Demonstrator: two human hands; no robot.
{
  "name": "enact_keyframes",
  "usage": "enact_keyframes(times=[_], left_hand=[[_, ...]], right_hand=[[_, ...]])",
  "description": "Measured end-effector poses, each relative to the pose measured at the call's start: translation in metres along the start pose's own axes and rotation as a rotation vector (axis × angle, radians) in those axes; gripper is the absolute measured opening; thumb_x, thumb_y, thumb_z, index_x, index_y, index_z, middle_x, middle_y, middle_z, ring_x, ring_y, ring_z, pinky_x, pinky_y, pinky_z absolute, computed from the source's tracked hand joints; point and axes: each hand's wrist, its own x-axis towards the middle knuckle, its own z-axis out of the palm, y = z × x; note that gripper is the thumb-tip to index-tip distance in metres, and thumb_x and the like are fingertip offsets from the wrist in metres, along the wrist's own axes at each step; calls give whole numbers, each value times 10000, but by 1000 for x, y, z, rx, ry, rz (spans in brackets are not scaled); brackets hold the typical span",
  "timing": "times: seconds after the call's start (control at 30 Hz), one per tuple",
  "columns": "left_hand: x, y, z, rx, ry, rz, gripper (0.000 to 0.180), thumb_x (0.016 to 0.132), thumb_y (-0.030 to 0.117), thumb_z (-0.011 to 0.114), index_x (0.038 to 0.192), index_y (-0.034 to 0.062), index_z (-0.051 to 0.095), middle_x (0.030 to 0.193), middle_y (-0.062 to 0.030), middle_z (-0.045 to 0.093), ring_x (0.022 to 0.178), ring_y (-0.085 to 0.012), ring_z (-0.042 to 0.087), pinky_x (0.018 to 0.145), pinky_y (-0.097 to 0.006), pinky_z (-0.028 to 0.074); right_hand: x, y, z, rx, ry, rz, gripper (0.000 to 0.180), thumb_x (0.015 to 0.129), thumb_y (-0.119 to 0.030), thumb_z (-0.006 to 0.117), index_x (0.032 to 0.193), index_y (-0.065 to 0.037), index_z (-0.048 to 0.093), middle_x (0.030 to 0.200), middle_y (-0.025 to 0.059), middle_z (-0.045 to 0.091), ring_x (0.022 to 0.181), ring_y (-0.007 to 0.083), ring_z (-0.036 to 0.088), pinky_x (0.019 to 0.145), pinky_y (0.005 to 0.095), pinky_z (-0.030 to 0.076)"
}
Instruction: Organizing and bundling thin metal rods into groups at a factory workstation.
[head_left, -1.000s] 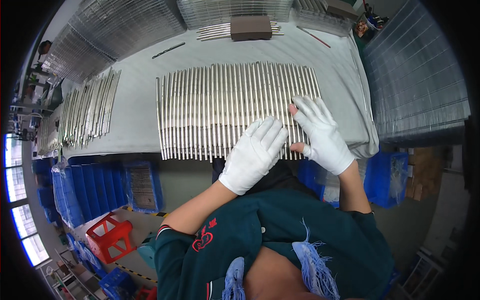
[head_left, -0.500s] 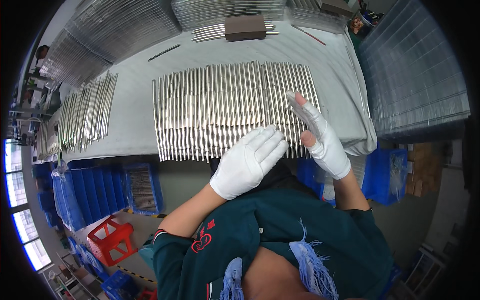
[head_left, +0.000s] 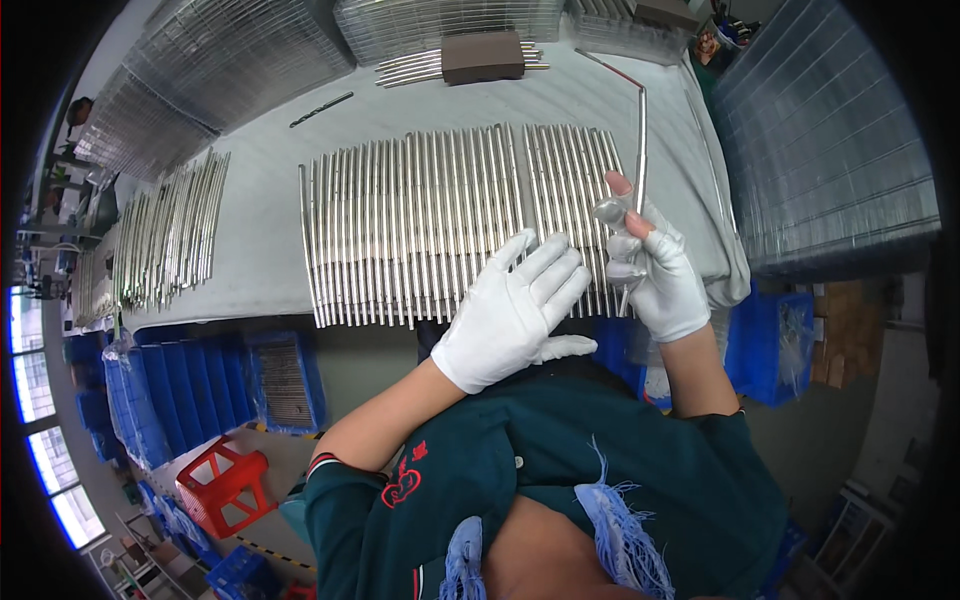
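A wide row of slim silver metal rods [head_left: 400,220] lies side by side on the cloth-covered table, with a narrow gap right of its middle. My left hand [head_left: 510,320], in a white glove, is spread flat with its fingertips over the near ends of the rods by that gap. At the row's right end, my right hand [head_left: 660,275] grips one metal rod [head_left: 642,135] between thumb and fingers. This rod stands out from the others and points toward the table's far side. The right glove leaves the thumb and a fingertip bare.
A brown block [head_left: 483,57] rests on more rods at the back, between a drill bit [head_left: 321,109] and a thin red-ended rod [head_left: 610,68]. Another rod group [head_left: 175,230] lies left. Clear plastic trays [head_left: 830,150] stack at right; blue crates [head_left: 190,390] and a red stool [head_left: 225,485] stand below.
My right hand has closed on a rod and raised it. A gap has appeared in the row. My left hand has shifted slightly, its thumb now spread out.
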Motion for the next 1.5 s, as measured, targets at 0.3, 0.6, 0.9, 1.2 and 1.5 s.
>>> enact_keyframes(times=[0.3,0.6,0.9,1.2,1.5], left_hand=[[-7,-3,18,118,-106,23,374,747,144,497,1082,-18,542,1133,-146,545,1110,-263,497,963,-427,352],[13,5,-18,20,136,37,354,681,194,666,1022,127,598,1068,-48,596,1012,-220,568,837,-405,449],[14,8,-12,-29,60,58,692,636,336,743,1199,38,472,1208,-123,516,1128,-276,502,966,-455,343],[10,-1,17,250,-184,-49,635,691,342,684,1185,-2,482,1194,-144,517,1160,-296,455,1010,-447,287],[21,10,10,36,-221,-88,677,694,381,679,1196,-18,462,1216,-184,485,1169,-317,440,1010,-456,288]], right_hand=[[-4,1,-19,181,17,148,473,886,-92,510,1324,-42,340,1217,116,497,900,84,577,625,190,486],[-7,6,5,149,78,117,446,882,-77,490,1298,16,359,1189,135,522,1013,205,565,880,324,456],[-3,9,-13,148,-21,93,429,881,-77,489,1293,-6,398,1078,78,566,919,119,573,777,265,492],[-14,-20,-30,154,106,-97,448,886,-54,487,1313,2,367,1109,78,557,873,70,565,632,188,501],[-13,-16,-37,207,92,-27,431,886,-38,474,1307,-15,384,1115,75,556,890,81,568,623,189,503]])
